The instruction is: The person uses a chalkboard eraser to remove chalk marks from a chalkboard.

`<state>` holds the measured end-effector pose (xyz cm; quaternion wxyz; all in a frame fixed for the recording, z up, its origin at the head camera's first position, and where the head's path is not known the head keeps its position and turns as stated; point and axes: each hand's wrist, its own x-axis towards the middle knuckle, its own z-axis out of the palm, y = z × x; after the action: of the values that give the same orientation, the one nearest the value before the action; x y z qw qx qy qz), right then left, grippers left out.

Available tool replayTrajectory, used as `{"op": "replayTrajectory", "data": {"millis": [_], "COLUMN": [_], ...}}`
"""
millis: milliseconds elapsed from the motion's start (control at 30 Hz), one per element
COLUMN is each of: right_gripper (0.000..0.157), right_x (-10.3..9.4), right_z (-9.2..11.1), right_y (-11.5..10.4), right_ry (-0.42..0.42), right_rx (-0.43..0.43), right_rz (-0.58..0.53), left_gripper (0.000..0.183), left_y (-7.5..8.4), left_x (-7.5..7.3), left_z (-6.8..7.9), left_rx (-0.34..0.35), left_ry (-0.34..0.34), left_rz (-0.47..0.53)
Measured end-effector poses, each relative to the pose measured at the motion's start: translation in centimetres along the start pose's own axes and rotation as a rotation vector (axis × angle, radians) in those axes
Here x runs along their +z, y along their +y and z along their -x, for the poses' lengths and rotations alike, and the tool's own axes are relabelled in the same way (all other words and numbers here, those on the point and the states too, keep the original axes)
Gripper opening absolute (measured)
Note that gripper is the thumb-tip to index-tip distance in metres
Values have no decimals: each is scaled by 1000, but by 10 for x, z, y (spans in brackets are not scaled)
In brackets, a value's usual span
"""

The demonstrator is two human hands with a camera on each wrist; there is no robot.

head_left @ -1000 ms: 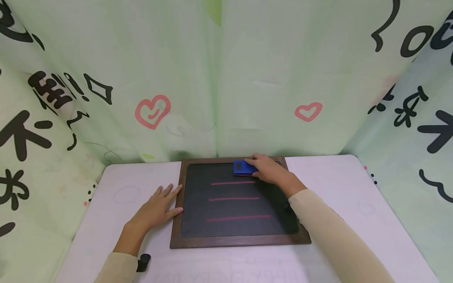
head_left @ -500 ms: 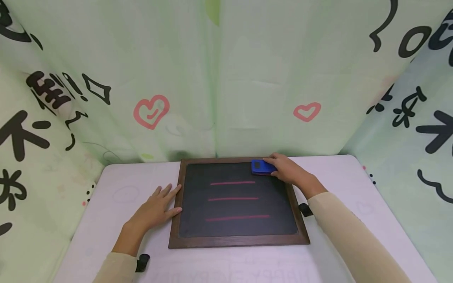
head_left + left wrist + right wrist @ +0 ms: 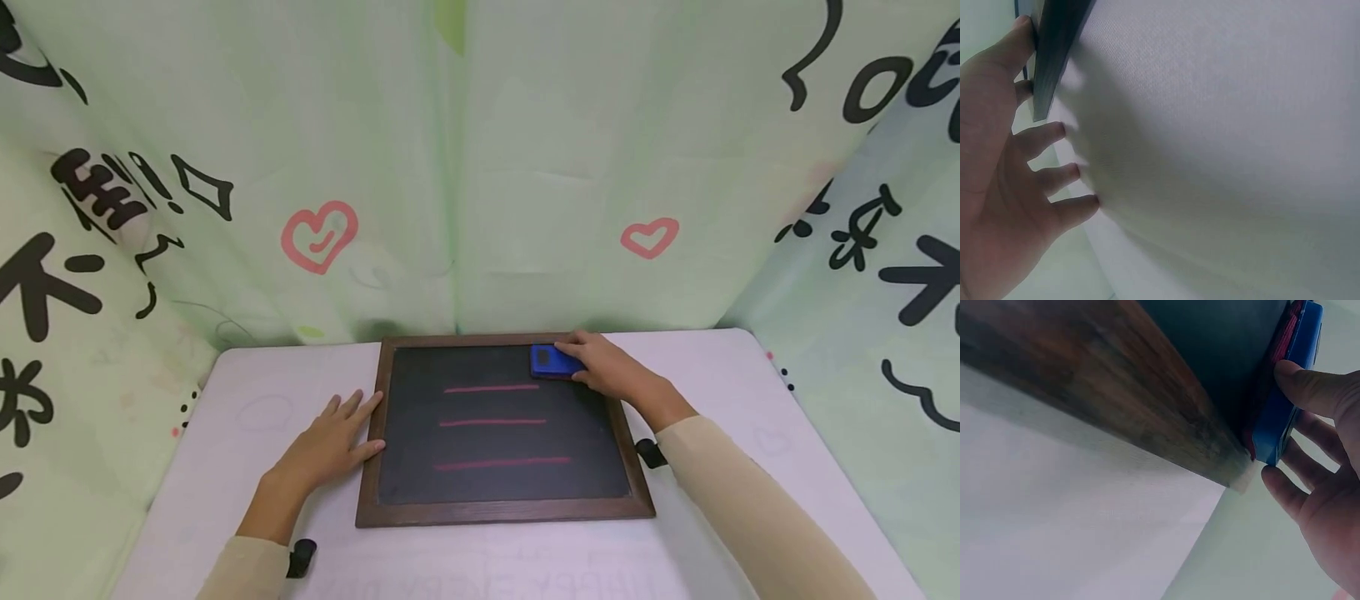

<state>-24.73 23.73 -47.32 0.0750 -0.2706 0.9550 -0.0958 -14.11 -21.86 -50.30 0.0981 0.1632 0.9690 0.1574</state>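
A small blackboard in a brown wooden frame lies on the white table, with several pink chalk lines across it. My right hand grips a blue chalkboard eraser at the board's far right corner. In the right wrist view, thumb and fingers hold the sides of the eraser, whose reddish felt faces the black surface. My left hand is spread at the board's left edge, thumb and index finger touching the frame. The left wrist view shows its other fingertips on the tabletop beside the frame.
The white table extends around the board on both sides and in front. Behind and beside it hangs a pale green curtain with hearts and black writing. A black wrist strap piece shows at the left sleeve, another at the right.
My right hand first slid right along the board's top with the eraser, then came slightly toward me. A dark patch of shadow left the board's right side. My left hand stayed put.
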Motion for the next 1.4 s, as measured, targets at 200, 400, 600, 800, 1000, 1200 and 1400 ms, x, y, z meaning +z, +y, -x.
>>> {"op": "replayTrajectory", "data": {"millis": [200,400,600,800,1000,1200,1400], "right_gripper": [59,60,59,59,60,61,60], "right_x": [3,3,3,5,8,8,7], "right_z": [12,23,30,31,28,16,2], "right_y": [-4,-10,-9,-9,-14,-31,-50], "right_ry": [15,2,-1,9,5,-19,-43], "right_rx": [-42,-86,-108,-118,-105,-112,-139], "right_rz": [50,58,50,54,61,66,39], "left_gripper": [76,76,76,76,76,77,78], "left_y": [0,0,-1,0,1,1,0], "left_x": [0,0,1,0,-1,-1,0], "left_z": [0,0,-1,0,0,0,0], "left_rx": [1,-6,4,8,7,1,4], "left_ry": [-3,-6,-6,-5,-4,-9,-2], "left_rz": [4,-7,0,-4,-14,-10,-11]}}
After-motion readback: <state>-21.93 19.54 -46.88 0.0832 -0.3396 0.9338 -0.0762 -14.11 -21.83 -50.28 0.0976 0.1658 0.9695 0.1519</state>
